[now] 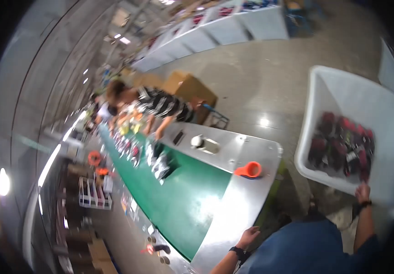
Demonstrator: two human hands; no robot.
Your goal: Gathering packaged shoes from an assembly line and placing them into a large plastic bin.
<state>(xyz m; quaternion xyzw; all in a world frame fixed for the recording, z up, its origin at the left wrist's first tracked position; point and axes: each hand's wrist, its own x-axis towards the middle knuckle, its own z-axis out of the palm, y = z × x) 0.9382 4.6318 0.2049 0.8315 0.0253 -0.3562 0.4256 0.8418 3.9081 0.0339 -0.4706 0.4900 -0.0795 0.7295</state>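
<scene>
My right hand (363,192) reaches over the near rim of a large white plastic bin (307,132). Its fingers look closed on the end of a dark red bagged item (365,168), though blur softens the grip. Several dark red and black bagged items (336,148) lie in the bottom of that bin. By the metal end of a conveyor table (249,201), my left hand (250,236) hovers with loose, slightly curled fingers and nothing visible in it. An orange tape dispenser or ring-shaped tool (252,169) rests on the metal top.
Along the green belt (192,201) lie clear and dark bagged goods (160,165). A co-worker in a patterned shirt (165,102) leans over its far side. Cardboard boxes (190,89) stand behind, and white bins (224,32) line the back. A white round object (197,141) sits on the metal side.
</scene>
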